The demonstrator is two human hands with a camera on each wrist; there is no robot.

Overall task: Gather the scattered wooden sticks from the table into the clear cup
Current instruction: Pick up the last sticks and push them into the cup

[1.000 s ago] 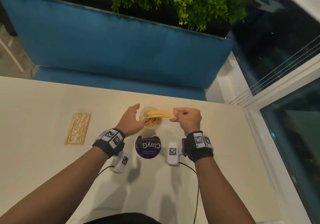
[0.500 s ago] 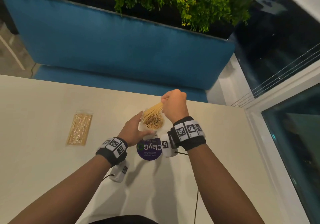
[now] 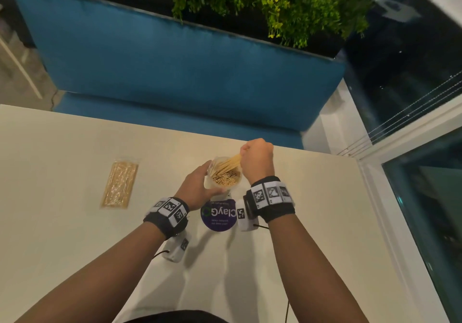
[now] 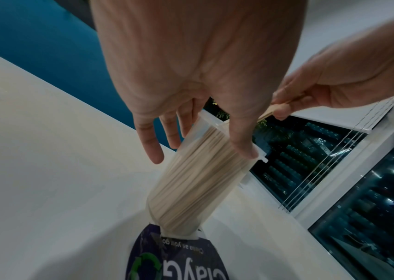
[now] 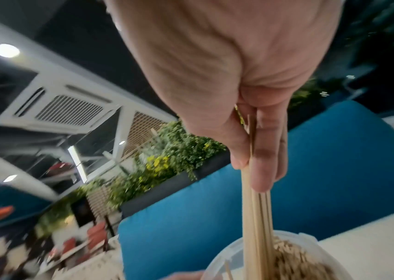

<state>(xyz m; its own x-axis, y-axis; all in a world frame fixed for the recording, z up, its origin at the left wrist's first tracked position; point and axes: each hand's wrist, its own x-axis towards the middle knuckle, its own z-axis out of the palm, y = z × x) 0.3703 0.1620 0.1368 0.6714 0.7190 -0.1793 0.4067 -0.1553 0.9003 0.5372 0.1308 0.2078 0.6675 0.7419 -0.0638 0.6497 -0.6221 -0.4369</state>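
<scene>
Since 0.5 s ago, little change: right hand [image 3: 257, 159] stays raised over the far-right side of the cup [image 3: 220, 185], bundle end still in the mouth; left hand [image 3: 197, 189] stays on the cup's near-left wall. Right hand: fingers curled, pinching a bundle of sticks [image 5: 257, 217] between thumb and fingertips; bundle slopes down from the fist, lower ends inside the cup rim among the sticks already packed there. Left hand, wrist view: thumb [image 4: 241, 138] and fingers [image 4: 148, 140] nearly straight, spread either side of the cup's upper wall, thumb at the rim; how firmly they hold it, cannot tell. Cup stands on the table [image 3: 62, 235] at the far edge of a round purple coaster [image 3: 219, 216], nearly full. Cup appears tilted in left wrist view; head view does not confirm. Flat clear packet of sticks [image 3: 119, 184] lies on the table well left of the cup. Blue bench [image 3: 175, 55] beyond the table, plants [image 3: 262, 2] behind it.
</scene>
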